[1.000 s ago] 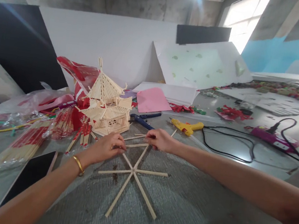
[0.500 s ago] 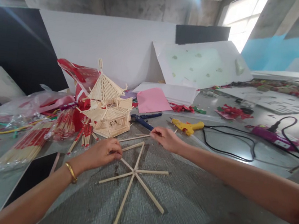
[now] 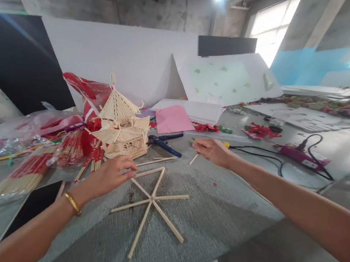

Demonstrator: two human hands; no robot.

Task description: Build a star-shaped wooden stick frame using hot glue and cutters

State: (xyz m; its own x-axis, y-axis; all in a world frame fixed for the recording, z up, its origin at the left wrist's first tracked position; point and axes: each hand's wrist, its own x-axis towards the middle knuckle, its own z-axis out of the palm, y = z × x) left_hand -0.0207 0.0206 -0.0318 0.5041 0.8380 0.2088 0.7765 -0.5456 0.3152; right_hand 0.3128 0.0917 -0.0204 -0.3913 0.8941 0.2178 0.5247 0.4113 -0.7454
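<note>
A star of thin wooden sticks (image 3: 152, 198) lies flat on the grey mat (image 3: 215, 221), with one extra stick bridging two far spokes. My left hand (image 3: 110, 176), a gold bangle on its wrist, hovers at the star's left spoke end with the fingers loosely apart and nothing in them. My right hand (image 3: 212, 150) reaches farther back and is closed over the yellow glue gun (image 3: 226, 145), which shows only at its two ends. A short stick (image 3: 193, 159) lies just below that hand.
A wooden stick pagoda (image 3: 121, 128) stands behind my left hand, with blue-handled pliers (image 3: 163, 143) and loose sticks (image 3: 158, 159) beside it. Packs of chopsticks (image 3: 30, 168) and a dark slab (image 3: 35, 203) lie at left. A black cable (image 3: 255, 151) runs to a purple power strip (image 3: 299, 155).
My right hand left the star's far stick and moved back right onto the glue gun. My left hand released its pinch on the spoke and opened. The view shifted slightly.
</note>
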